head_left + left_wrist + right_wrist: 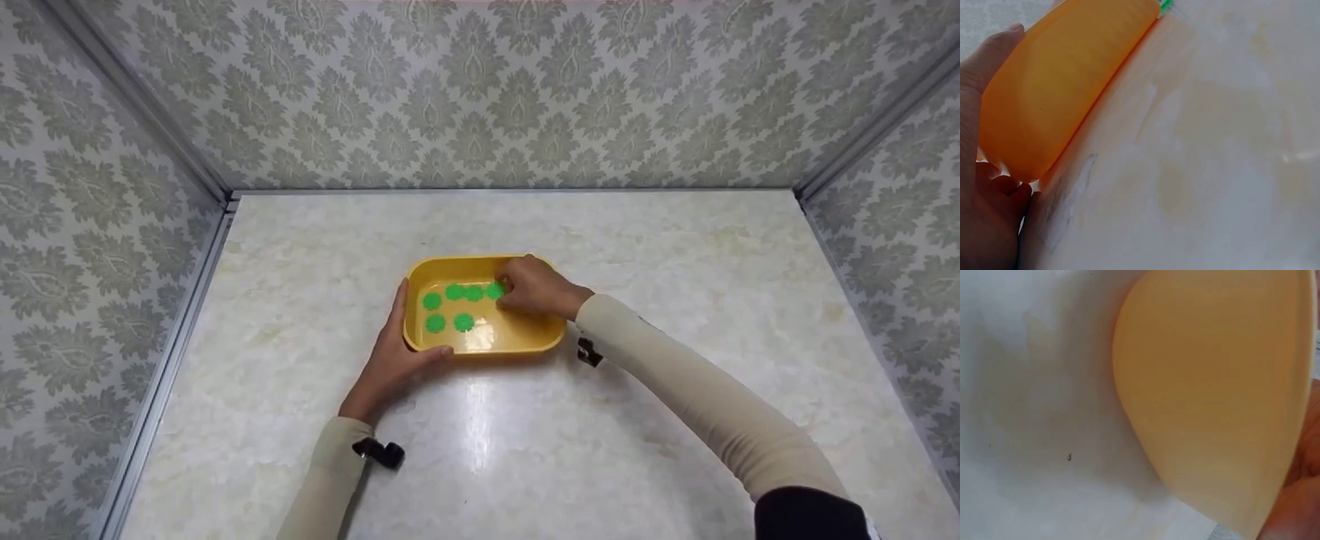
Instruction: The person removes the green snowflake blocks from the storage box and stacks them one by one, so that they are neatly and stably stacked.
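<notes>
A yellow plastic tray (521, 344) with rounded corners sits on the table. Several small green scalloped discs (463, 322) lie inside it, in two rough rows. My left hand (394, 352) grips the tray's near left corner, its thumb along the front rim and its fingers along the left side. In the left wrist view the thumb lies against the yellow outer wall (1055, 79). My right hand (536, 289) reaches over the right rim, fingers curled down with thumb and index fingertips at the rightmost green disc (493, 290). The tray's wall (1213, 394) hides those fingertips in the right wrist view.
The pale marbled table (300, 262) spreads around the tray on all sides. Patterned wall panels (480, 97) rise behind it and at both sides, with grey metal edging (169, 375) along the left. A black strap (379, 452) hangs at the left wrist.
</notes>
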{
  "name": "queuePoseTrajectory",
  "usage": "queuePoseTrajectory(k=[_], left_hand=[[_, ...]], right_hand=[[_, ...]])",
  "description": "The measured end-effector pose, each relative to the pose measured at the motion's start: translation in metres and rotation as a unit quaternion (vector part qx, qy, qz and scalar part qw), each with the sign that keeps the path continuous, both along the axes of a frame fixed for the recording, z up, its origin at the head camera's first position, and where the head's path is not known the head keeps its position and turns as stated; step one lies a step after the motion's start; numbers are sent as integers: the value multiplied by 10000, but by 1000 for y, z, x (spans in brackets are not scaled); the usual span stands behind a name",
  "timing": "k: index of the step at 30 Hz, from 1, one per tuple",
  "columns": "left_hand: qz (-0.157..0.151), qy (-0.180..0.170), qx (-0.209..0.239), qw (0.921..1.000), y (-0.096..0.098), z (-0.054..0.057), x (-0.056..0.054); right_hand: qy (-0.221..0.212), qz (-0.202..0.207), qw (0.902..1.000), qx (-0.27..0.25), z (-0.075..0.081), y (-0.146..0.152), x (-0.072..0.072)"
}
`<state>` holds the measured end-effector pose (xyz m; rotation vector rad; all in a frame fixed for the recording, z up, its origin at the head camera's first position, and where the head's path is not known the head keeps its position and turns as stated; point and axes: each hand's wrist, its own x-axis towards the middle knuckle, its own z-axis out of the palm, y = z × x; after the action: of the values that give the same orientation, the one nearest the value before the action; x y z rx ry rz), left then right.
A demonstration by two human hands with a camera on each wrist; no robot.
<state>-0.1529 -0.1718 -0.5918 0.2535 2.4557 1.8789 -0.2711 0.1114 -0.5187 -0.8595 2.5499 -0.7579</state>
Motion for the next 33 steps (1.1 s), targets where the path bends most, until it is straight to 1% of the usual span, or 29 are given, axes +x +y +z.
queuePoseTrajectory(k=[4, 8, 14, 19, 24, 33], left_hand=[[-7, 7, 19, 10000, 1, 0, -1], [-11, -19, 57, 10000, 2, 0, -2], [11, -58, 23, 10000, 2, -1, -2], [42, -108, 105, 9999, 1, -1, -1], [18, -93, 134, 9999, 1, -2, -1], [26, -68, 60, 10000, 1, -1, 0]], right_hand=[[364, -8, 9991, 203, -3, 0, 1], [549, -2, 9983, 214, -5, 0, 3], [402, -102, 9986, 317, -7, -2, 3], [202, -80, 9991, 358, -5, -5, 5], [171, -44, 9997, 180, 0, -4, 11], [460, 173, 9981, -358, 10, 4, 21]])
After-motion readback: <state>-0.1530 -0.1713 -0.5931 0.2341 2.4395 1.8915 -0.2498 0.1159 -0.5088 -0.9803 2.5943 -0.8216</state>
